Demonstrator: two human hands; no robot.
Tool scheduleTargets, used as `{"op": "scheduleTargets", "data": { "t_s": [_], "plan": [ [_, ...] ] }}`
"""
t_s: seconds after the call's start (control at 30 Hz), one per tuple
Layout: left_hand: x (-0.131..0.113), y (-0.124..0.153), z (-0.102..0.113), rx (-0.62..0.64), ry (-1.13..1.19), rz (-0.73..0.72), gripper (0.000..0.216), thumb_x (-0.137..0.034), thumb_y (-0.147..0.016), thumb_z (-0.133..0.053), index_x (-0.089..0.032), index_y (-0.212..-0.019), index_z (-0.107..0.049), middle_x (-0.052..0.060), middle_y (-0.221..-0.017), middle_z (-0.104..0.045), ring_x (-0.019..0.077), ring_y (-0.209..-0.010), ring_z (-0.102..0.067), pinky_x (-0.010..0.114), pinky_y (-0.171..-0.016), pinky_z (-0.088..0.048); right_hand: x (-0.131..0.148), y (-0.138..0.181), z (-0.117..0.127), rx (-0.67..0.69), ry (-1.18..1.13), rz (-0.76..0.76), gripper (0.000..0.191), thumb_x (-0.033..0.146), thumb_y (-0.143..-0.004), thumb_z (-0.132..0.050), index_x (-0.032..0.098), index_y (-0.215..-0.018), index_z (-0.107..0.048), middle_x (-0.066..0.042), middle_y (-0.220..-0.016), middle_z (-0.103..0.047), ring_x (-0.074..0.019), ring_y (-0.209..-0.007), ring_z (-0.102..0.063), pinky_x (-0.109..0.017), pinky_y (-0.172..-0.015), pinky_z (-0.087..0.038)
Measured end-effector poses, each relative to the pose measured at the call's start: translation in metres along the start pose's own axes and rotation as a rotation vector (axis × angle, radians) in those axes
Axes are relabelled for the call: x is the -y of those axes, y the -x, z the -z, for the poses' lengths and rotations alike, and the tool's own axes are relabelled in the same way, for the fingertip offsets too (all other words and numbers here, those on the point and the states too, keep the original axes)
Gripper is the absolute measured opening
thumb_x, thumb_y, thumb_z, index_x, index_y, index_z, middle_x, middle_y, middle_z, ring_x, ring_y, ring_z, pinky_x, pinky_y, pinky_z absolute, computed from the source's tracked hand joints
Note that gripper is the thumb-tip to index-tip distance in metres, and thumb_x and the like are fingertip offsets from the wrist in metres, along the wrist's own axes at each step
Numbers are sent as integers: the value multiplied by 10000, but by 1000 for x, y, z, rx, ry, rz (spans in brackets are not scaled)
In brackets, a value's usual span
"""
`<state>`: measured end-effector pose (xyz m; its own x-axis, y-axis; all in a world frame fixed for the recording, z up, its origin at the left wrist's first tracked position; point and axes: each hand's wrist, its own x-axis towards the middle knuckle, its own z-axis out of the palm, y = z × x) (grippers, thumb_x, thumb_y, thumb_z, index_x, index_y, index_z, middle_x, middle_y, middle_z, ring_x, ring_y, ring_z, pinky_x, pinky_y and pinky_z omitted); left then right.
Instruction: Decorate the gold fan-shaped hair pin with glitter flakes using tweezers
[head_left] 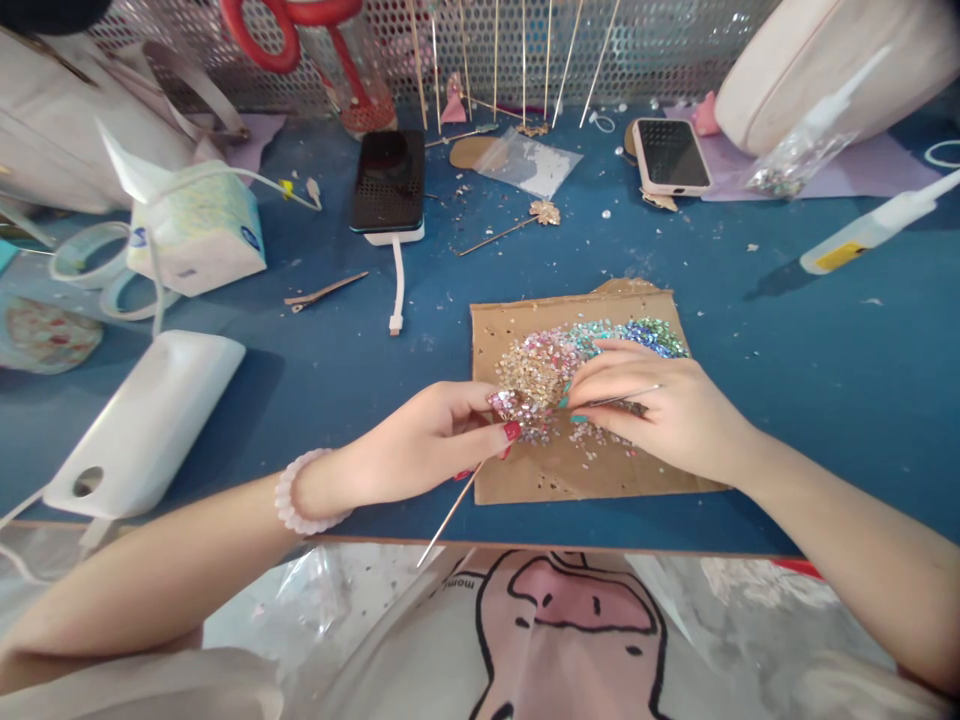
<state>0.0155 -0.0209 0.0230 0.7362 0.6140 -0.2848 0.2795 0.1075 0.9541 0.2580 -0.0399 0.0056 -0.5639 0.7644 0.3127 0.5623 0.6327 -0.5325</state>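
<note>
My left hand [420, 440] pinches a small piece covered in sparkling pink and silver stones [513, 402]. From under those fingers a thin stick [450, 515] slants down towards the table's front edge; its top end is hidden. My right hand [667, 405] is closed around slim metal tweezers [634, 397], whose tips reach close to the stone-covered piece. Whether they grip a stone is too small to tell. Both hands are over a brown cardboard sheet [517, 485], on which loose rhinestones [540, 360] lie in gold, pink, turquoise, blue and green patches.
Behind the cardboard lie a hair-stick with a gold flower [545, 212], a clear plastic bag [536, 165] and two phones [388, 180] [670, 156]. On the left are a hair clip [324, 290], a tissue pack [199, 230] and a white device [146, 425]. A glue bottle [862, 235] is on the right.
</note>
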Motion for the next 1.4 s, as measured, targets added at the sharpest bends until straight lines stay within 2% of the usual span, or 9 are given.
{"op": "scheduleTargets", "data": {
  "t_s": [0.53,0.97,1.4],
  "plan": [
    [-1,2,0,0,0,3,172,-222,-906,-501,-98,-809,-571,-48,-629,-464,43,-487,-384,156,-442,-341,0,1,0,1,-6,-3,91,198,-882,-579,218,-835,-653,14,-807,-707,-122,-771,-663,-387,-998,-432],
    [-1,0,0,-4,-8,-7,163,-199,-897,-494,-75,-837,-582,-49,-619,-464,40,-485,-385,151,-442,-343,3,-2,2,-6,-7,48,100,182,-885,-575,214,-814,-639,4,-781,-701,-126,-740,-652,-350,-907,-476],
    [0,1,1,-8,-14,-8,171,-221,-893,-502,-90,-808,-572,-42,-619,-470,44,-485,-388,155,-443,-343,0,-1,-1,-6,-56,59,85,188,-880,-583,211,-840,-654,-11,-802,-701,-144,-767,-633,-366,-862,-489]
  ]
}}
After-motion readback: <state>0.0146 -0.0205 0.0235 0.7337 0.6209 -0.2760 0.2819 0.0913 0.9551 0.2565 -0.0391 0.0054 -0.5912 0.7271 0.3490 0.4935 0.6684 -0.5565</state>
